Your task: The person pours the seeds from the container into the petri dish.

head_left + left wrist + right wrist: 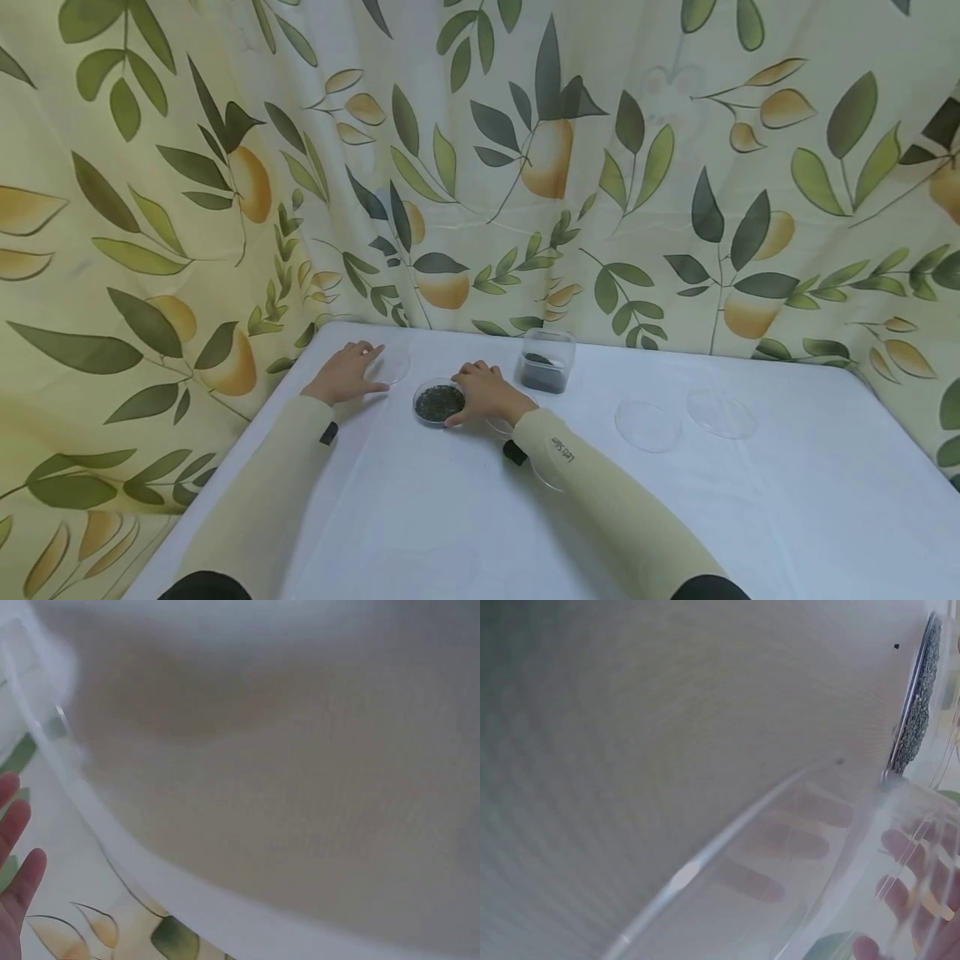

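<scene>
My left hand (345, 373) is at the left side of a clear, round petri dish (393, 363) at the back left of the white table. Its thumb and fingers spread along the rim; in the left wrist view the fingers (21, 877) look fairly straight. My right hand (487, 393) holds the right side of a petri dish of dark granules (437, 403), its thumb at the front and its fingers behind. In the right wrist view the granules (919, 701) show edge-on, and the right fingers (911, 855) appear through clear plastic.
A clear square box (545, 371) with dark granules stands behind the right hand. Clear round dishes lie to the right, one nearer (648, 427) and another farther (722, 414). Clear rims show beside the right forearm. A leaf-patterned curtain (480, 250) hangs behind the table.
</scene>
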Motion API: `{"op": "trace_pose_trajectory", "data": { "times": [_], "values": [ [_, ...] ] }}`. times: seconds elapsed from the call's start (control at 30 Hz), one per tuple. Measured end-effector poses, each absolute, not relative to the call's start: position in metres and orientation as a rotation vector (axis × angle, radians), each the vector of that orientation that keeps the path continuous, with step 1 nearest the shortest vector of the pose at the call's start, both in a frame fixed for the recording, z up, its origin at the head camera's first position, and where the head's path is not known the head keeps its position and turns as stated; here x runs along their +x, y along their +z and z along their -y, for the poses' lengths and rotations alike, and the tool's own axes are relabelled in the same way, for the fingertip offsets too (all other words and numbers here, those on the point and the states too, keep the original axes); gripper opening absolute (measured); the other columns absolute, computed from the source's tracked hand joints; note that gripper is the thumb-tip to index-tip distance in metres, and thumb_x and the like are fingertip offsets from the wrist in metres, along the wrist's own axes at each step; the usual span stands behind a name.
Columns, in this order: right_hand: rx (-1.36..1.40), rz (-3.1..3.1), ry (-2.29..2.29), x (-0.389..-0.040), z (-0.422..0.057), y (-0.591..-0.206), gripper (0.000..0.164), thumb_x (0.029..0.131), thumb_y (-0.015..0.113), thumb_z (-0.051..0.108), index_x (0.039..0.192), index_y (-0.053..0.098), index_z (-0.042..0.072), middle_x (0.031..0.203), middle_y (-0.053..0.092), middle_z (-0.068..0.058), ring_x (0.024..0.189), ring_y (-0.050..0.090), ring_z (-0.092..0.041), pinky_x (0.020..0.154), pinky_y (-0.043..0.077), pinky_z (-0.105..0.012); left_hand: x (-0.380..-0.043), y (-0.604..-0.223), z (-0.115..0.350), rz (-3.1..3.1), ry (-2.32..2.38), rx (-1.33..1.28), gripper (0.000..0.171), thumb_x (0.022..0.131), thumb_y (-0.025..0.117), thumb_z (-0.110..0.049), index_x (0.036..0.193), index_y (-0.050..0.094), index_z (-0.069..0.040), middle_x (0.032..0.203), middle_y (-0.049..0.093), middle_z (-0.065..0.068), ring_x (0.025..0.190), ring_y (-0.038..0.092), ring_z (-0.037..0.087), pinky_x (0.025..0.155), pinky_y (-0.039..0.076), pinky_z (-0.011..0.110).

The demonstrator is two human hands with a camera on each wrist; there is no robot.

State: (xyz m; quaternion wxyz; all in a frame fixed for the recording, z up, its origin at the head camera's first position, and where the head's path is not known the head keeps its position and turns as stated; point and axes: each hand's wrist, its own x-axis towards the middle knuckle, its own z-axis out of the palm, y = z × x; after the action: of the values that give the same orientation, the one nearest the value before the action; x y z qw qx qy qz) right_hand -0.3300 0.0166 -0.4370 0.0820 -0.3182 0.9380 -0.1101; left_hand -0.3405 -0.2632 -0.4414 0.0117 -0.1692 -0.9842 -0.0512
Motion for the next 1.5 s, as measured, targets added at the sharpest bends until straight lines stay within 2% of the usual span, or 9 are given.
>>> {"op": "trace_pose_trajectory", "data": {
  "times": [0.33,0.5,0.97,1.5],
  "values": [
    [-0.942,-2.801,-0.323,-0.332,-0.015,-0.441,0.081,0.070,0.075,0.056,0.133,0.053,0.009,0.129,0.052,-0.009,0.121,0.043,-0.027,0.101,0.035,-0.050,-0.352,-0.452,0.271,3.115,-0.104,-0.503,0.094,0.078,0.066,-0.056,0.143,0.033,0.004,0.137,0.044,0.026,0.127,0.041,0.042,0.106,0.035,0.052],
    [-0.943,-2.803,-0.308,-0.332,-0.014,-0.442,0.082,0.069,0.075,0.057,0.132,0.053,0.010,0.129,0.052,-0.007,0.121,0.042,-0.026,0.101,0.035,-0.049,-0.355,-0.452,0.271,3.085,0.022,-0.558,0.097,0.077,0.065,-0.059,0.139,0.035,0.008,0.135,0.047,0.026,0.125,0.044,0.042,0.105,0.036,0.051],
    [-0.915,-2.795,-0.313,-0.329,-0.013,-0.439,0.081,0.070,0.075,0.057,0.133,0.053,0.011,0.132,0.050,-0.006,0.123,0.041,-0.024,0.104,0.033,-0.048,-0.359,-0.444,0.268,3.127,0.120,-0.542,0.100,0.076,0.061,-0.065,0.140,0.035,0.007,0.137,0.046,0.026,0.128,0.040,0.043,0.109,0.030,0.053],
    [-0.909,-2.804,-0.319,-0.331,-0.017,-0.440,0.081,0.070,0.075,0.056,0.133,0.052,0.011,0.131,0.050,-0.006,0.123,0.041,-0.024,0.105,0.032,-0.049,-0.365,-0.449,0.263,3.155,0.050,-0.501,0.098,0.076,0.061,-0.064,0.139,0.037,0.008,0.137,0.045,0.028,0.128,0.040,0.044,0.108,0.031,0.054]
  ]
}}
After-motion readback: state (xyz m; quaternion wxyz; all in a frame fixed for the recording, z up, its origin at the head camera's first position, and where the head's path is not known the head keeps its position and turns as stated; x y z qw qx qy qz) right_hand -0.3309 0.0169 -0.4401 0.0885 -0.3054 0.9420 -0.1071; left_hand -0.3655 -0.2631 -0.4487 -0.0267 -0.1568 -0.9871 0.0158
